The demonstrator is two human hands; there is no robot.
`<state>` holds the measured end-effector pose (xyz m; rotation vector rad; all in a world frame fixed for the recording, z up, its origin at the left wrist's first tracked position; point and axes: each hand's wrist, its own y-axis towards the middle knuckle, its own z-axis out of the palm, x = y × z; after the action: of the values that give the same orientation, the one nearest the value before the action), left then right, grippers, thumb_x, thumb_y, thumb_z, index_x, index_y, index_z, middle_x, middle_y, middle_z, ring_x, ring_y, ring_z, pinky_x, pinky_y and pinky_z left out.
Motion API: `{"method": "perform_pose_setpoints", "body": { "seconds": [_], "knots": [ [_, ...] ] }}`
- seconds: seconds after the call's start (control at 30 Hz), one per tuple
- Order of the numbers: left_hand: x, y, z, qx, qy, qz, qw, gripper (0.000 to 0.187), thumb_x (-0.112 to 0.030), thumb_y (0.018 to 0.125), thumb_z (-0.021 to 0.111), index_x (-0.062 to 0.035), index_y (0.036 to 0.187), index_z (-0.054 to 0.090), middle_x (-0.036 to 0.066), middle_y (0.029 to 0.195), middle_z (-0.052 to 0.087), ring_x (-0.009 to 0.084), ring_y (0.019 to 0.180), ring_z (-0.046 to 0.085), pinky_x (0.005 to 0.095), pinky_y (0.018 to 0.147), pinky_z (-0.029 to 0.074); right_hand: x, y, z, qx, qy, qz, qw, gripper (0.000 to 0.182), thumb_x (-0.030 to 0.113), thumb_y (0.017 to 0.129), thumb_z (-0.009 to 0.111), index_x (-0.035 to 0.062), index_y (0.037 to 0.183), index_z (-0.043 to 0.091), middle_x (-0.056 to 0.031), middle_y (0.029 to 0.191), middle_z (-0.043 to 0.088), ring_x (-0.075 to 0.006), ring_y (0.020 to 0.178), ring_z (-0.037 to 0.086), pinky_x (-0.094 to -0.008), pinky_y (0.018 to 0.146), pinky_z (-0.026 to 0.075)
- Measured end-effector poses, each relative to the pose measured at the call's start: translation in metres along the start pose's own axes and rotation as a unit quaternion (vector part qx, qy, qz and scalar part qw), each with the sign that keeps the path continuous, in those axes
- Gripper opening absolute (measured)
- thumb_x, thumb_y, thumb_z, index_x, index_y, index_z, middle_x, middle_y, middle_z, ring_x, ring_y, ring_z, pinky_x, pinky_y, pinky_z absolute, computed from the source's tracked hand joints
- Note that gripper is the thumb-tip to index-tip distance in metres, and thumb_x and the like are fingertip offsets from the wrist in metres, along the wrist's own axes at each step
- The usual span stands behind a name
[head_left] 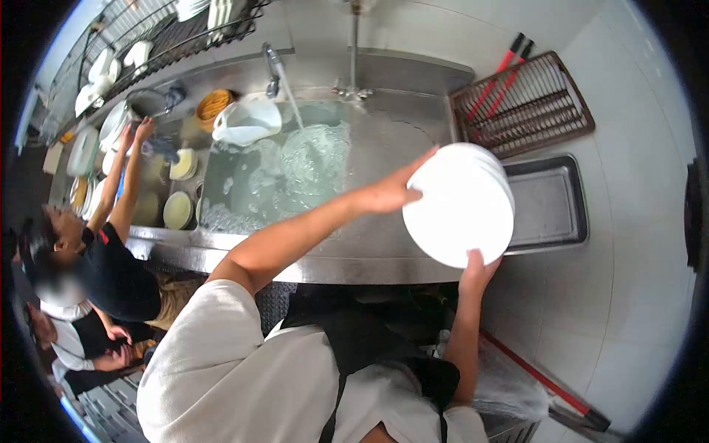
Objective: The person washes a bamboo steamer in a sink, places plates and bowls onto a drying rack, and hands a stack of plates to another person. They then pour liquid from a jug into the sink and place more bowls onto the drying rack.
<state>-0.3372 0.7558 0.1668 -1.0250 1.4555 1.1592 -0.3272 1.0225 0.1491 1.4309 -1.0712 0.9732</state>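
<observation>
A stack of round white plates (458,207) is held over the steel counter, to the right of the water-filled sink. Its top face is turned toward me, and several rims show along the right side. My left hand (391,190) grips the stack at its left edge, fingers mostly hidden behind it. At the lower right edge my right hand (480,273) holds it too, thumb on the front face. Under the plates' right side lies a dark rectangular metal tray (580,203), partly covered by them.
Water runs from a faucet (273,66) into the sink (244,177), where a white container (247,122) sits. A brown rack (532,103) with red-handled tools leans at the back right. On the left, a co-worker (118,273) reaches toward stacked dishes (177,210); another person sits behind.
</observation>
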Motion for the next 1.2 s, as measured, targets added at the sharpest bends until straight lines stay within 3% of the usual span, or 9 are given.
{"method": "perform_pose_setpoints", "body": {
  "seconds": [0.17, 0.33, 0.53, 0.67, 0.7, 0.8, 0.97, 1.0, 1.2],
  "knots": [
    [-0.051, 0.002, -0.093, -0.105, -0.115, -0.039, 0.987, 0.098, 0.002, 0.073, 0.059, -0.0131, 0.163, 0.023, 0.013, 0.152, 0.047, 0.0253, 0.141, 0.042, 0.0369, 0.122, 0.028, 0.068, 0.077, 0.094, 0.111, -0.151, -0.281, 0.941, 0.088, 0.023, 0.083, 0.053, 0.0017, 0.159, 0.013, -0.0302, 0.162, 0.019, -0.0492, 0.15, 0.022, -0.0576, 0.12, 0.025],
    [0.001, 0.001, -0.16, -0.176, -0.345, 0.024, 0.922, 0.066, 0.005, 0.081, 0.064, 0.0, 0.144, 0.045, 0.013, 0.137, 0.057, 0.0254, 0.13, 0.055, 0.038, 0.112, 0.045, 0.094, 0.092, 0.179, 0.091, -0.192, -0.459, 0.863, 0.075, 0.009, 0.087, 0.057, -0.0013, 0.154, 0.028, -0.0396, 0.155, 0.025, -0.0578, 0.143, 0.029, -0.0618, 0.112, 0.037],
    [0.029, -0.026, -0.198, -0.171, -0.399, 0.141, 0.89, 0.061, -0.029, 0.098, 0.066, -0.0017, 0.148, 0.044, 0.014, 0.146, 0.053, 0.0262, 0.132, 0.055, 0.0423, 0.113, 0.044, 0.099, 0.079, 0.236, 0.113, -0.216, -0.51, 0.825, 0.07, 0.021, 0.092, 0.057, -0.0027, 0.153, 0.031, -0.041, 0.155, 0.023, -0.061, 0.143, 0.027, -0.0662, 0.114, 0.031],
    [0.049, -0.047, -0.213, -0.163, -0.477, 0.117, 0.856, 0.069, -0.009, 0.083, 0.075, -0.0016, 0.145, 0.048, 0.011, 0.141, 0.059, 0.0277, 0.13, 0.056, 0.0433, 0.112, 0.044, 0.102, 0.061, 0.256, 0.135, -0.212, -0.521, 0.816, 0.069, 0.038, 0.101, 0.047, -0.0062, 0.152, 0.031, -0.0372, 0.157, 0.026, -0.055, 0.146, 0.028, -0.0591, 0.118, 0.027],
    [0.059, -0.046, -0.215, -0.127, -0.447, 0.182, 0.867, 0.057, -0.021, 0.096, 0.067, -0.0033, 0.147, 0.047, 0.011, 0.144, 0.057, 0.028, 0.129, 0.057, 0.0445, 0.112, 0.044, 0.097, 0.059, 0.262, 0.126, -0.209, -0.523, 0.817, 0.073, 0.043, 0.102, 0.046, -0.0051, 0.153, 0.029, -0.034, 0.158, 0.027, -0.0515, 0.147, 0.027, -0.0572, 0.119, 0.025],
    [0.013, -0.079, -0.21, -0.205, -0.348, 0.141, 0.904, 0.093, 0.006, 0.068, 0.061, -0.0143, 0.156, 0.04, 0.007, 0.154, 0.044, 0.0212, 0.139, 0.043, 0.0364, 0.115, 0.038, 0.069, 0.047, 0.267, 0.119, -0.118, -0.447, 0.879, 0.077, 0.044, 0.101, 0.047, -0.0035, 0.157, 0.025, -0.0292, 0.16, 0.029, -0.0423, 0.149, 0.03, -0.0519, 0.121, 0.024],
    [0.034, -0.1, -0.179, -0.259, -0.203, 0.107, 0.938, 0.079, -0.018, 0.083, 0.06, -0.0101, 0.157, 0.037, 0.011, 0.153, 0.046, 0.0241, 0.137, 0.045, 0.0356, 0.115, 0.035, 0.019, 0.022, 0.244, 0.13, 0.003, -0.168, 0.977, 0.082, 0.02, 0.081, 0.051, -0.0031, 0.156, 0.027, -0.0284, 0.154, 0.036, -0.0406, 0.138, 0.044, -0.049, 0.114, 0.036],
    [0.026, -0.115, -0.168, -0.268, -0.146, 0.098, 0.947, 0.067, -0.034, 0.097, 0.053, -0.008, 0.156, 0.038, 0.015, 0.151, 0.047, 0.026, 0.136, 0.046, 0.0375, 0.114, 0.035, 0.032, 0.005, 0.243, 0.138, 0.045, -0.078, 0.986, 0.081, 0.018, 0.078, 0.051, -0.0046, 0.153, 0.031, -0.0287, 0.15, 0.041, -0.0403, 0.133, 0.049, -0.0483, 0.111, 0.039],
    [-0.007, -0.192, -0.107, -0.409, 0.083, 0.009, 0.909, 0.071, -0.059, 0.107, 0.025, -0.0071, 0.153, 0.042, 0.02, 0.131, 0.056, 0.0295, 0.128, 0.05, 0.0395, 0.111, 0.036, 0.007, -0.032, 0.218, 0.248, 0.169, 0.179, 0.937, 0.064, 0.016, 0.072, 0.053, -0.0159, 0.127, 0.05, -0.0264, 0.122, 0.058, -0.0368, 0.107, 0.06, -0.0447, 0.094, 0.048]
  ]
}}
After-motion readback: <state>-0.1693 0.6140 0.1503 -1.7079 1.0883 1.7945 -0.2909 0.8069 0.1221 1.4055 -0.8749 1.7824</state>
